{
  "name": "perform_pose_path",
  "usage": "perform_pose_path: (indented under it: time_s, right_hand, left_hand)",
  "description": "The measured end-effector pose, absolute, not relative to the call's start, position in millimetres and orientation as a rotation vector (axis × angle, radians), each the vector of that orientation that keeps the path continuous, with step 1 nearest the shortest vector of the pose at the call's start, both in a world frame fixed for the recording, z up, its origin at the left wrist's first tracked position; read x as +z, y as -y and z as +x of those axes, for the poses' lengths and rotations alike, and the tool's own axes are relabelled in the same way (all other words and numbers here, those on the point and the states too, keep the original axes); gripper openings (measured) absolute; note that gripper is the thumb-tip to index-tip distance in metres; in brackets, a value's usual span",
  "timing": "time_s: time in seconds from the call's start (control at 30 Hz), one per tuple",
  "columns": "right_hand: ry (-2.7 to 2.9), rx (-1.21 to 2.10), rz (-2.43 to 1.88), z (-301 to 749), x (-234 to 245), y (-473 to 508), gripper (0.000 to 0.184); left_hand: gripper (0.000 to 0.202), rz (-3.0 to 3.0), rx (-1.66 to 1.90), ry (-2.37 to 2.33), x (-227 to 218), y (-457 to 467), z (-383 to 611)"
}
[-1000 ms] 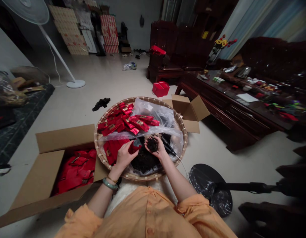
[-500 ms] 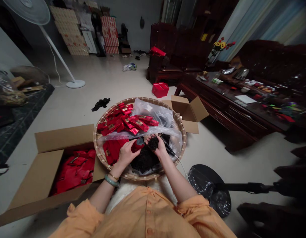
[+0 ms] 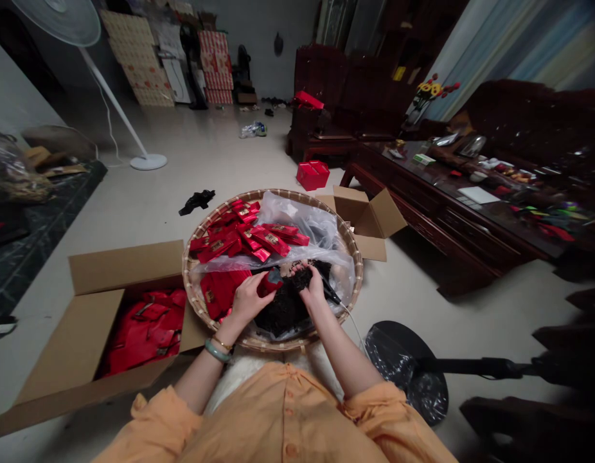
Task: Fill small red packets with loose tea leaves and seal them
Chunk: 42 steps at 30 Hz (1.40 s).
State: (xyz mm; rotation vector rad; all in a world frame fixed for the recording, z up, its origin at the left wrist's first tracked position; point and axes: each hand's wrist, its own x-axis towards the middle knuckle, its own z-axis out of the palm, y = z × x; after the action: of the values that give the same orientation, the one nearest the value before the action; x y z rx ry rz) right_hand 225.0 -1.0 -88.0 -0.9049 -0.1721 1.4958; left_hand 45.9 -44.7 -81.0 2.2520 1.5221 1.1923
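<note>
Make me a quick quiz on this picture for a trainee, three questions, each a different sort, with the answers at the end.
1. What is cupped in the right hand?
2. True or false: the left hand is holding nothing.
3. Which of these fill the open carton to the left of the round woven basket?
A) Yellow flowers
B) Red packets
C) Metal pans

Key:
1. Dark loose material.
2. False; it holds a red pouch.
3. B.
</note>
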Motion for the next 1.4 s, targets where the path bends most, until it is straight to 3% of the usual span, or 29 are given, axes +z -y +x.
perform_pose_path:
  time_s: [0.2, 0.6, 1.4]
  right_hand:
    - [-0.065, 1.526, -0.765, 231.8, -67.0, 2.6, 0.024]
    - [0.222, 1.366, -0.548, 214.8, -11.3, 1.9, 0.023]
    - [0.937, 1.178, -0.754, 200.8, -11.5, 14.0, 0.037]
  left_hand:
    - [0.043, 2.268, 1.143, -1.505, -75.5, 45.8, 51.3]
    - [0.048, 2.279, 1.049, -1.507, -69.4, 43.1, 76.2]
    - [0.056, 2.155, 1.077, -1.591, -73.2, 38.9, 78.2]
